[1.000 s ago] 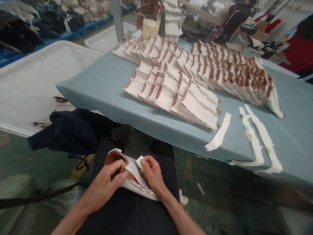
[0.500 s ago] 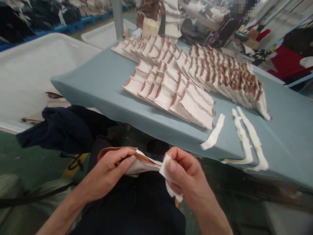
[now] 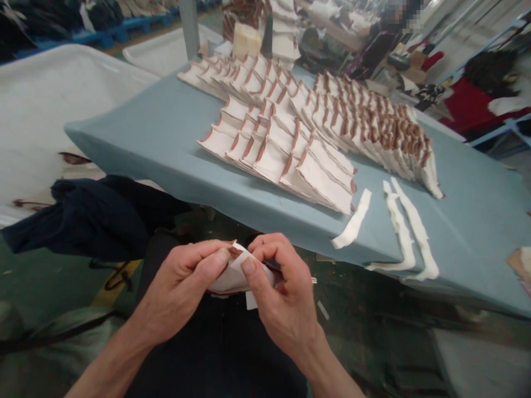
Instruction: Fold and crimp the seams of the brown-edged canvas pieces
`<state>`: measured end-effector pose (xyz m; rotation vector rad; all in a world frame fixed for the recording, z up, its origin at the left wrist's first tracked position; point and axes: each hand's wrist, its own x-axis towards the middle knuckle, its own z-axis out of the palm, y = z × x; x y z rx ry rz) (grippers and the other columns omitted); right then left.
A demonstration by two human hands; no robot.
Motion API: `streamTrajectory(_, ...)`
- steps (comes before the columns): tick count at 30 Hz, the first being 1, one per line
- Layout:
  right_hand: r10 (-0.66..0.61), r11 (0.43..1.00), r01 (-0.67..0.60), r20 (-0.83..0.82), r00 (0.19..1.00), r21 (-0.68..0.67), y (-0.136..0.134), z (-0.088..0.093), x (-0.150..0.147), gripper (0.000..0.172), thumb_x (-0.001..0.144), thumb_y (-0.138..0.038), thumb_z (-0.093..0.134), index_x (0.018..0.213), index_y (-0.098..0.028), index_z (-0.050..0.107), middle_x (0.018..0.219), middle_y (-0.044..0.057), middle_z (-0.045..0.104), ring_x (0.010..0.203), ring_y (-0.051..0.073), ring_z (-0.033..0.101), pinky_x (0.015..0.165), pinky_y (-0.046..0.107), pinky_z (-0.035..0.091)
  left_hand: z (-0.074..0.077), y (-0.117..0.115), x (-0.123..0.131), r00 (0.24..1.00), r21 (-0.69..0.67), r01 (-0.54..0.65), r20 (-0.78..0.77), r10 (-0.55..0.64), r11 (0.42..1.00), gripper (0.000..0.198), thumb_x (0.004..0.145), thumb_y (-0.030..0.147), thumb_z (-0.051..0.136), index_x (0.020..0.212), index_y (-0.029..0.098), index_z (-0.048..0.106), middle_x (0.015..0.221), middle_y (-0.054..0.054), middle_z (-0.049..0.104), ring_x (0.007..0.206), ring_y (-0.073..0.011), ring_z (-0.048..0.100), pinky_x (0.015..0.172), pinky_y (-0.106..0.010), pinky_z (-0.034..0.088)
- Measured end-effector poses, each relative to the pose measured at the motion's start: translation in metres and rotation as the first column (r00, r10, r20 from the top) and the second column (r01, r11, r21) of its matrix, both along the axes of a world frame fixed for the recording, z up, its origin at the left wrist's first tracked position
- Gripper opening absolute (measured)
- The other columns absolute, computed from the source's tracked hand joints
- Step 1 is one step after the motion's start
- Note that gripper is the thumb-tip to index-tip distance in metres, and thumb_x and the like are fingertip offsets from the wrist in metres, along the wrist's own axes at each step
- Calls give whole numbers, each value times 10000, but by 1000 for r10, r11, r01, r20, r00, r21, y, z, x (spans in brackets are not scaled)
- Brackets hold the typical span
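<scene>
Right over beside the left hand [image 3: 186, 290] now, the right hand [image 3: 288, 293] has moved in from the far end of the brown-and-white piece [image 3: 228, 281], and it has brought its white strip [image 3: 241, 261] along. So the strip and the brown edge now meet at one spot, and both hands are busy there together. The left hand pinches the piece by its brown edge, thumb on top. The right hand pinches the strip between thumb and fingers, close up to that edge. The fingers hide a lot, so I can't tell if the strip is stuck down or just laid against it.

The piece is up in the air over the person's lap [image 3: 219, 359], just off the near edge of the blue bench [image 3: 124, 132]. On the bench, a pile of folded pieces [image 3: 269, 160] sits near the middle of that same edge, with longer rows [image 3: 381, 130] behind it toward the far edge. To the right of the pile lie three loose strips: a short strip [image 3: 352, 221] and two long strips [image 3: 416, 224], with their bottom ends at the near edge.
</scene>
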<state>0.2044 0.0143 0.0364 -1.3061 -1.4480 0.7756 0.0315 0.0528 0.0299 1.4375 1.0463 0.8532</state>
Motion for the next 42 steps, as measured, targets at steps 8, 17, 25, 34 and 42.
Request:
streamTrajectory(8, -21, 999, 20, -25, 999, -44, 1, -5, 0, 184, 1000, -268, 656, 830, -211, 611, 843, 14, 662, 787, 162, 615, 748, 306, 462, -2, 0, 1, 1000, -57, 7, -8, -7, 998, 430, 983, 454, 583, 781, 148, 807, 670, -26, 670, 594, -157, 543, 524, -226, 411)
streamTrajectory(17, 57, 995, -59, -23, 998, -79, 5, -7, 6, 181, 982, -262, 677, 821, -206, 615, 871, 23, 678, 820, 170, 621, 776, 320, 457, -4, 1, 0, 998, -41, 48, -46, -50, 998, 450, 1015, 422, 540, 679, 161, 686, 668, 4, 566, 611, -137, 482, 578, -241, 414)
streamTrajectory(25, 17, 993, -13, 28, 999, -119, 7, -10, 3, 199, 985, -301, 645, 814, -209, 601, 841, 26, 673, 792, 183, 611, 752, 333, 443, -4, 1, 3, 996, -79, 15, -85, -22, 997, 435, 983, 436, 550, 680, 159, 690, 661, 7, 576, 601, -132, 477, 534, -229, 376)
streamTrajectory(34, -50, 985, 58, 53, 997, -160, 6, -14, -5, 194, 971, -335, 638, 819, -220, 603, 814, 15, 674, 781, 185, 617, 745, 328, 448, -2, 1, 2, 987, 21, 10, -158, -6, 1000, 440, 985, 421, 507, 689, 162, 705, 656, -3, 617, 597, -154, 533, 546, -251, 402)
streamTrajectory(42, -57, 952, 38, -55, 997, -303, 7, -18, -9, 247, 934, -436, 669, 817, -231, 594, 785, -17, 651, 694, 162, 572, 661, 304, 422, -2, 0, 1, 976, 56, -22, -216, 34, 998, 448, 975, 445, 514, 628, 188, 636, 630, -7, 610, 596, -167, 534, 529, -258, 404)
